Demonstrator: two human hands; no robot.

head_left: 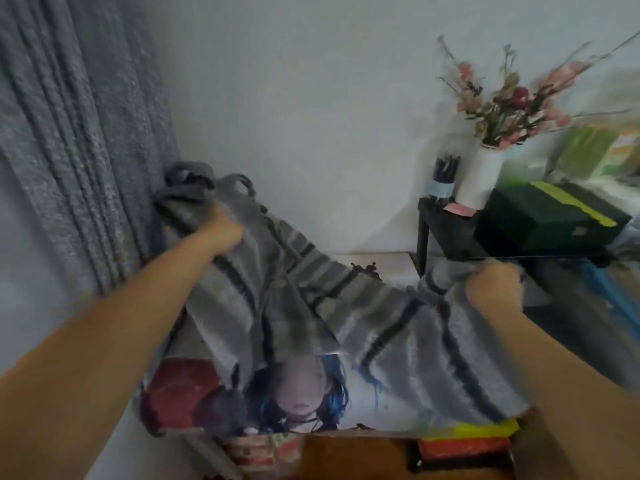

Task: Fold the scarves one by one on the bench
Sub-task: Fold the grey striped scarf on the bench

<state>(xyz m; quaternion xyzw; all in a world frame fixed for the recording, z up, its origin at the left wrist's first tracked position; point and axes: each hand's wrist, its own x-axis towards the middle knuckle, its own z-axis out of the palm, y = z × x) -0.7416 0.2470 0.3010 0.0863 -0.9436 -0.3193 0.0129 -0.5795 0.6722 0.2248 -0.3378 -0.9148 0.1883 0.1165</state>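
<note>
At the far left of the frame hangs a heavy grey textured curtain (69, 133). Just right of it, in the middle left, the left hand (221, 233) is raised, its fingers curled into a bunched end of a grey knitted scarf with dark stripes (346, 306). The scarf's long axis runs from that hand down and rightward across the centre to the right hand (495, 289), which sits lower in the middle right and grips the other end in a closed fist. Between the hands the cloth sags onto the bench, which is covered by a printed cloth in red, white and blue (194, 393) along the lower centre. Both hands hold it equally; a fold likely means bringing one end across to the other. In the upper right stand a white vase of pink dried flowers (485, 174) and a dark green box (540, 216) on a black side table, near the right hand's side. The picture is motion-blurred
</note>
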